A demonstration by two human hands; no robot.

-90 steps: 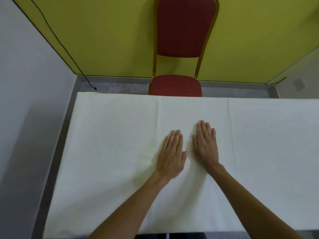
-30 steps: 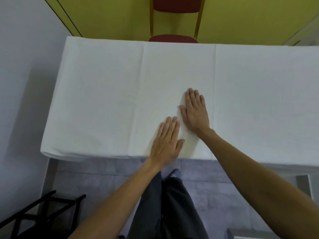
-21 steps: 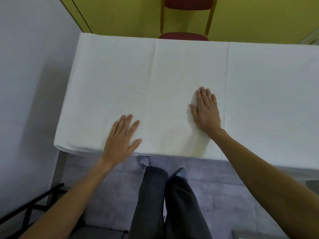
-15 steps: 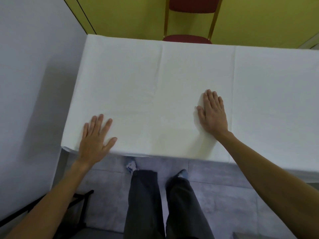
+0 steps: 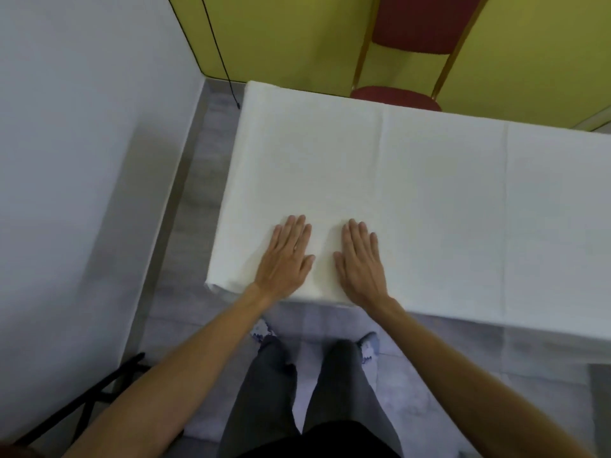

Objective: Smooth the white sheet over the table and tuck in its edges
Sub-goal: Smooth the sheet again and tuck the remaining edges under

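The right hand [image 5: 360, 264] has closed in beside the left hand [image 5: 286, 259] within the last half second, both flat, fingers straight, gripping nothing, on the white sheet [image 5: 429, 200] covering the table near its near-left corner; smoothing proceeds there, tucking judged outstanding.

A white sheet [image 5: 429, 193] lies spread flat over a rectangular worktop, hiding it completely. The cloth looks smooth, with two faint straight fold creases running from the far edge to the near edge. Its near border hangs over the front, drooping lower toward the right. The near left corner is slightly bunched.
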